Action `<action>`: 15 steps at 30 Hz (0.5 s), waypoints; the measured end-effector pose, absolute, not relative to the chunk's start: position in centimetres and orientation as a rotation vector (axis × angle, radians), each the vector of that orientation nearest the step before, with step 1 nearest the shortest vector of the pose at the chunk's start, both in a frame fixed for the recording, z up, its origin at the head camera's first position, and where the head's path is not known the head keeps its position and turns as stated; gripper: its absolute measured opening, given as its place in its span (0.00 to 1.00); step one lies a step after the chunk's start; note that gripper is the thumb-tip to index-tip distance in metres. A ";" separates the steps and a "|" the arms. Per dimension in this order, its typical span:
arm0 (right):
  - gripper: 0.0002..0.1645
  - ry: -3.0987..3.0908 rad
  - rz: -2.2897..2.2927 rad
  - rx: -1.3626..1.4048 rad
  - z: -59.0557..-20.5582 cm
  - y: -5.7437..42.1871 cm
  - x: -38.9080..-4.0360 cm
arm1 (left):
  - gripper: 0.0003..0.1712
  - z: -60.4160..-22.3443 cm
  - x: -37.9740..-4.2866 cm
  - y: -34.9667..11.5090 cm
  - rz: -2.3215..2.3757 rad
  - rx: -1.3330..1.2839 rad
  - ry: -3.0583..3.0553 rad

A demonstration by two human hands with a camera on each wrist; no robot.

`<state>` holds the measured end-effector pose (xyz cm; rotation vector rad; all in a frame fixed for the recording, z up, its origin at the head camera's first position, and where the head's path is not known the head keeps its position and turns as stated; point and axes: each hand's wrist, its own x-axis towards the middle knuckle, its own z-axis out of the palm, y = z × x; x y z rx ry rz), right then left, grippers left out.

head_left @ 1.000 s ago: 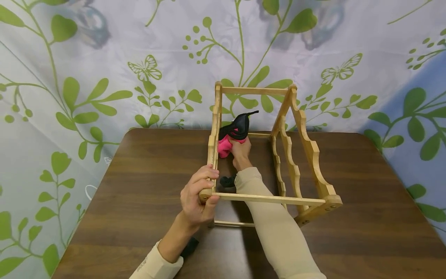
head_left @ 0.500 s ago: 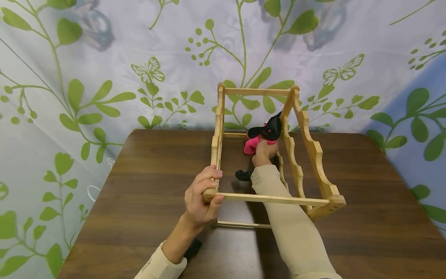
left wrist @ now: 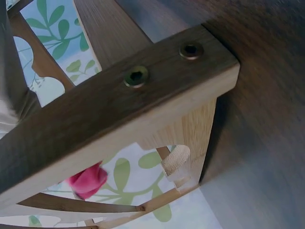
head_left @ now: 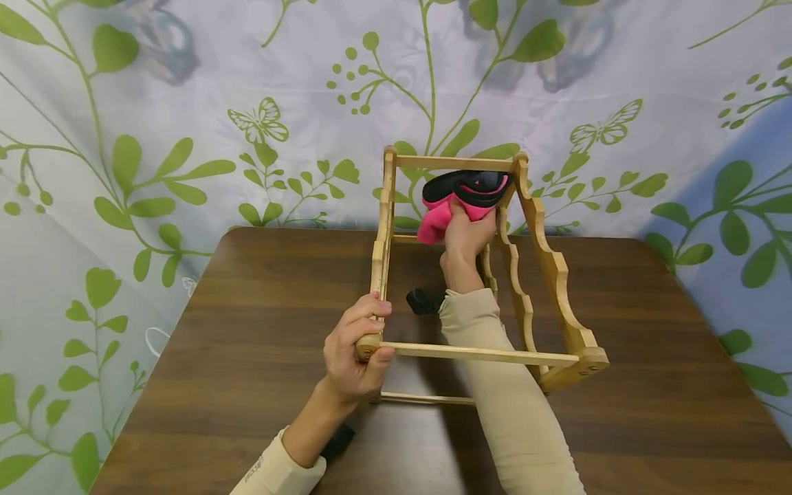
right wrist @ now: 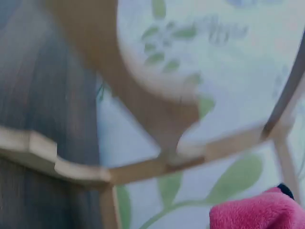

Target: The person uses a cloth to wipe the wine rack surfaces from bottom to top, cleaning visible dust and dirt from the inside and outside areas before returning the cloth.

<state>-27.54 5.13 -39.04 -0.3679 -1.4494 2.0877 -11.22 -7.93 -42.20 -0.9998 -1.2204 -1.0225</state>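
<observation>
A pale wooden rack (head_left: 479, 355) with wavy, scalloped rails stands upright on the table. My left hand (head_left: 351, 344) grips its near left corner post, thumb in front and fingers round the wood. Reaching inside the frame, my right hand (head_left: 467, 237) holds a bunched pink fuzzy cloth (head_left: 436, 220) with a black, smooth-looking piece (head_left: 454, 187) over its top, edged in pink. The bundle is at the rack's far top right corner, right by the rail. In the right wrist view the pink cloth (right wrist: 257, 212) shows at the bottom right; the left wrist view shows bolts (left wrist: 136, 76) in the rack's end.
The dark wood table (head_left: 278, 309) runs back to a hanging cloth backdrop (head_left: 297, 89) with green leaf prints. Black wrist-worn devices (head_left: 423, 301) sit by both forearms. A white loop (head_left: 156, 340) shows left of the table.
My right hand has carried the pink and black bundle from the rack's left side across to the right, then up toward the far top bar. My left hand keeps its grip on the corner.
</observation>
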 end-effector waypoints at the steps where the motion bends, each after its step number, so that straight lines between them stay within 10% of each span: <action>1: 0.23 -1.453 2.047 -0.321 -38.7 4.8 -27.2 | 0.21 -42.2 -11.2 -8.0 -1.021 -0.999 -1.216; 9: 0.21 -1.342 1.839 -0.131 -36.4 5.2 -28.0 | 0.21 -42.0 -11.2 -8.0 -1.030 -1.001 -1.206; 15: 0.39 -1.482 1.886 -0.142 -36.8 5.4 -29.9 | 0.21 -42.1 -11.2 -8.0 -1.032 -1.005 -1.201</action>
